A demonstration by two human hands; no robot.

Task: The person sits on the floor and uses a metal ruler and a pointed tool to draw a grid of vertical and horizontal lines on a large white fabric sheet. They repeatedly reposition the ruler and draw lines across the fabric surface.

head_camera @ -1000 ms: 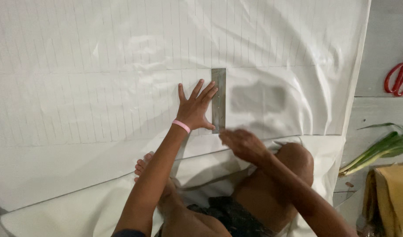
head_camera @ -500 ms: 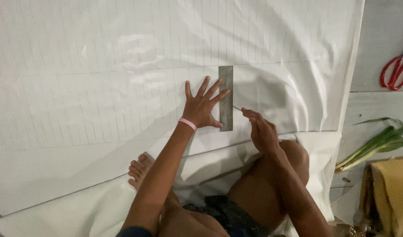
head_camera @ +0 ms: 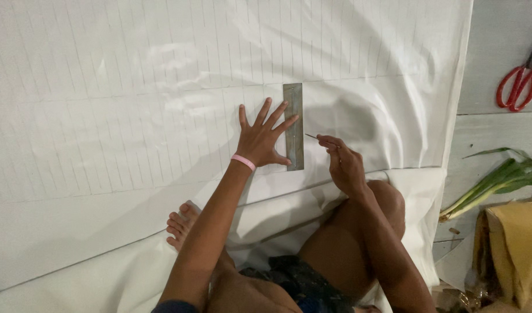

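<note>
A large white fabric sheet (head_camera: 132, 116), marked with rows of short parallel lines, covers the floor. The left hand (head_camera: 264, 139), wearing a pink wristband (head_camera: 243, 162), lies open with fingers spread, pressing flat on a metal ruler (head_camera: 293, 126). The ruler's long axis runs straight away from the person, one end near, the other far. Just right of it, the right hand (head_camera: 344, 164) pinches a thin pencil (head_camera: 313, 137), tip pointing left toward the ruler's edge. Farther right, red-handled scissors (head_camera: 518, 81) and long green leaves (head_camera: 497, 182) lie on the bare floor.
</note>
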